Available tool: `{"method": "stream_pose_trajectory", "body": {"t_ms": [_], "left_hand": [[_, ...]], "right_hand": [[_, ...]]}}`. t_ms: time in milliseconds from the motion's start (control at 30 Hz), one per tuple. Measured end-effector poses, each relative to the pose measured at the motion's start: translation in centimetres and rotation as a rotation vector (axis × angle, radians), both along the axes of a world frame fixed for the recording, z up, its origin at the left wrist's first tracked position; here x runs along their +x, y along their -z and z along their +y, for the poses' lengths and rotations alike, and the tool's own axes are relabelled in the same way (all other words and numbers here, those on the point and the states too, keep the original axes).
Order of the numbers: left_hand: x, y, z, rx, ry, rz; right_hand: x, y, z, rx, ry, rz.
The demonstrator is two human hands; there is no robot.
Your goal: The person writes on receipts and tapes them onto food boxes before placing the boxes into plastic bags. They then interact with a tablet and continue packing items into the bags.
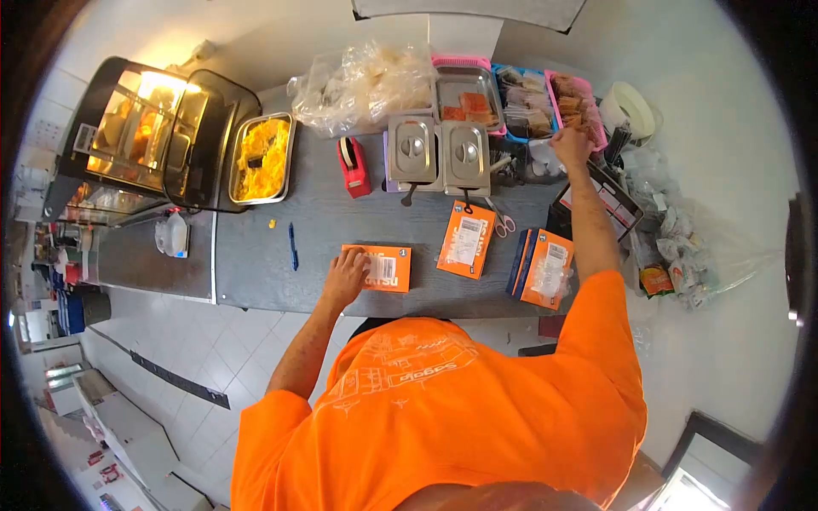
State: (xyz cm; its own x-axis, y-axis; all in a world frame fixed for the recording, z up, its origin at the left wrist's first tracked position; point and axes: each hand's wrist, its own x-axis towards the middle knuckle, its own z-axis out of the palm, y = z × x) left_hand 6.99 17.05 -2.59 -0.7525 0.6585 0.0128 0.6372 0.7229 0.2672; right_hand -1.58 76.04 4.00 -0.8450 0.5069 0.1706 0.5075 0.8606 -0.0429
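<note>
My left hand (pixel 345 274) lies over the left end of an orange cardboard box (pixel 394 268) with a white label, its fingers resting on the top. Stretched far to the right, my right hand (pixel 573 148) is at the near edge of a pink basket (pixel 601 129) filled with brownish sachets (pixel 576 104). Its fingers look pinched together, and what they hold is too small to make out. Beside it stands a blue basket (pixel 509 134) of pale packets. Two more orange boxes, a middle one (pixel 466 239) and a right one (pixel 546 268), lie on the counter.
Metal lidded containers (pixel 412 152), a red tape dispenser (pixel 353 167), scissors (pixel 504 225) and a blue pen (pixel 293 247) are on the grey counter (pixel 256 277). A tray of yellow food (pixel 264 162) stands by a lit display warmer (pixel 141 128). Plastic bags (pixel 677 243) crowd the right end.
</note>
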Motion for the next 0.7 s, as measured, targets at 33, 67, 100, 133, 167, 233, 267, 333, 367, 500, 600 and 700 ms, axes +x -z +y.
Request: {"method": "stream_pose_trajectory", "body": {"t_ms": [33, 67, 100, 133, 167, 233, 267, 333, 367, 500, 600, 700], "left_hand": [[0.0, 0.2, 0.0, -0.001, -0.004, -0.003], [-0.1, 0.1, 0.1, 0.011, -0.008, -0.041], [0.0, 0.1, 0.2, 0.021, -0.012, -0.081], [-0.1, 0.2, 0.2, 0.02, -0.013, -0.084], [-0.2, -0.2, 0.5, -0.025, -0.028, -0.106], [-0.4, -0.8, 0.7, -0.071, -0.042, -0.132], [-0.6, -0.9, 0.8, -0.076, -0.037, -0.057], [-1.5, -0.8, 1.0, -0.082, -0.03, 0.013], [-2.0, -0.3, 0.8, -0.076, -0.011, 0.032], [-3.3, 1.3, 0.3, -0.048, -0.073, -0.268], [-3.2, 1.6, -0.4, 0.03, 0.002, -0.189], [-2.7, -0.7, -1.3, 0.186, 0.096, -0.107]], "right_hand": [[0.3, -0.4, 0.4, -0.094, 0.024, 0.022], [0.6, -0.9, 0.6, -0.187, 0.05, 0.045], [1.3, -1.1, 0.5, -0.098, 0.023, 0.077], [1.6, -1.5, 0.5, -0.099, 0.023, 0.074], [1.8, -1.7, 0.7, -0.208, 0.015, 0.136], [2.5, -1.5, 0.9, -0.251, -0.062, 0.323], [2.8, -1.7, 0.4, -0.25, -0.06, 0.321], [3.5, -2.1, -0.7, -0.577, -0.094, 0.762], [4.3, -3.6, -3.4, -0.6, -0.078, 0.872], [7.8, -5.8, -19.2, -0.979, -0.132, 1.104], [10.8, -3.0, -34.3, -0.935, -0.445, 0.748], [11.2, 4.3, -41.5, -0.758, -0.636, 0.24]]}}
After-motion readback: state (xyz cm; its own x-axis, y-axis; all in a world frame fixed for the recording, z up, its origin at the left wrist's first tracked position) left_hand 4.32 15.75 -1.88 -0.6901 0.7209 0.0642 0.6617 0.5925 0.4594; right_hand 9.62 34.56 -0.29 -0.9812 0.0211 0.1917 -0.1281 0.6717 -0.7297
